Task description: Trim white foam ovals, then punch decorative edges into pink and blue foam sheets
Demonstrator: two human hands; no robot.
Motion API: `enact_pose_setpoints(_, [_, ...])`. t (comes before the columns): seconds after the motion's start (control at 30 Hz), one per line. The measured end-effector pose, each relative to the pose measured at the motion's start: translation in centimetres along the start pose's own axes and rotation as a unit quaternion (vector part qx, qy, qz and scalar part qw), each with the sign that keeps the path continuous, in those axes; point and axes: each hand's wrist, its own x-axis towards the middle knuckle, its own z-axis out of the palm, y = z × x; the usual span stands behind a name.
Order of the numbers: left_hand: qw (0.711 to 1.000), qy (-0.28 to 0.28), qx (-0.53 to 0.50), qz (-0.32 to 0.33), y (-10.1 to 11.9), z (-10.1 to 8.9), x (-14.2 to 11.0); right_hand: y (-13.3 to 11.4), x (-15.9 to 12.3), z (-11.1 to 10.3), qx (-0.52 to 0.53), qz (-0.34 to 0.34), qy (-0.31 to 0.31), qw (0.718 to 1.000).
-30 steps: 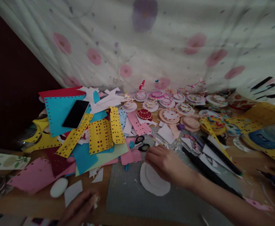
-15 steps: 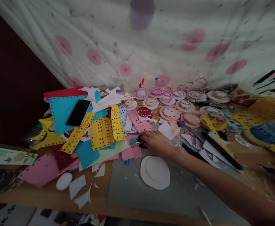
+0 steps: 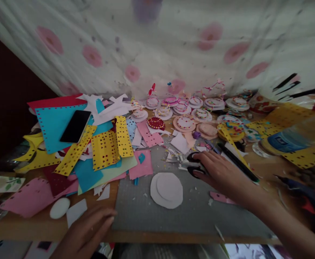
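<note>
Right hand (image 3: 219, 171) grips scissors (image 3: 190, 157), 2 o'clock from paper discs (image 3: 168, 187); low dragging could scatter scraps (image 3: 180, 143); half-open left hand (image 3: 85, 230) appears empty.

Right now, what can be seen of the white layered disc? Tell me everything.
The white layered disc is a smaller circle on a larger, slightly uneven one, set towards its far edge. It looks like paper or foam sheet, undecorated. It lies flat on the grey mat; neither the left hand nor the right hand touches it.
</note>
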Motion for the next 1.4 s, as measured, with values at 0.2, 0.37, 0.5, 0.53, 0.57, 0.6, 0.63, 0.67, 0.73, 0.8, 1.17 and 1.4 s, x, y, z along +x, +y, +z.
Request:
enact_pose_setpoints(0.2, [0.984, -0.002, 0.007, 0.181, 6.1, 5.2, 6.3, 1.2, -5.8, 0.9, 0.034, 0.104, 0.028, 0.994])
enact_pose_setpoints(0.37, [0.962, -0.015, 0.12, 0.244, 8.3, 9.9, 9.2, 1.2, -7.8, 1.3, 0.098, 0.199, 0.057, 0.973])
enact_pose_setpoints(0.5, [0.956, -0.008, 0.162, 0.245, 8.2, 11.1, 9.8, 1.1, -8.0, 1.9, 0.125, 0.222, 0.093, 0.963])
enact_pose_setpoints(0.53, [0.956, -0.003, 0.157, 0.248, 8.0, 11.2, 9.8, 1.1, -8.1, 2.0, 0.131, 0.223, 0.1, 0.961])
enact_pose_setpoints(0.57, [0.956, 0.003, 0.147, 0.254, 7.9, 11.2, 9.7, 1.0, -8.0, 2.2, 0.138, 0.227, 0.108, 0.958])
enact_pose_setpoints(0.6, [0.956, 0.009, 0.133, 0.26, 7.7, 11.3, 9.6, 1.0, -8.0, 2.3, 0.149, 0.233, 0.115, 0.954])
enact_pose_setpoints(0.63, [0.958, 0.016, 0.117, 0.263, 7.6, 11.4, 9.5, 0.8, -8.0, 2.5, 0.166, 0.242, 0.119, 0.948])
enact_pose_setpoints(0.67, [0.96, 0.021, 0.098, 0.261, 7.5, 11.4, 9.3, 0.7, -8.0, 2.6, 0.188, 0.255, 0.121, 0.941])
enact_pose_setpoints(0.73, [0.968, 0.033, 0.051, 0.243, 7.4, 11.5, 9.0, 0.1, -7.9, 3.0, 0.253, 0.28, 0.124, 0.918])
enact_pose_setpoints(0.8, [0.974, 0.045, -0.009, 0.223, 7.6, 11.4, 8.6, -0.7, -7.7, 3.3, 0.341, 0.293, 0.134, 0.883])
enact_pose_setpoints(1.17, [0.931, 0.055, -0.121, 0.339, 9.6, 10.4, 6.4, -7.8, -3.7, 2.8, 0.712, 0.282, 0.033, 0.642])
enact_pose_setpoints(1.4, [0.943, 0.041, 0.014, 0.33, 10.0, 10.9, 5.2, -9.4, -1.8, 2.7, 0.729, 0.331, 0.041, 0.597])
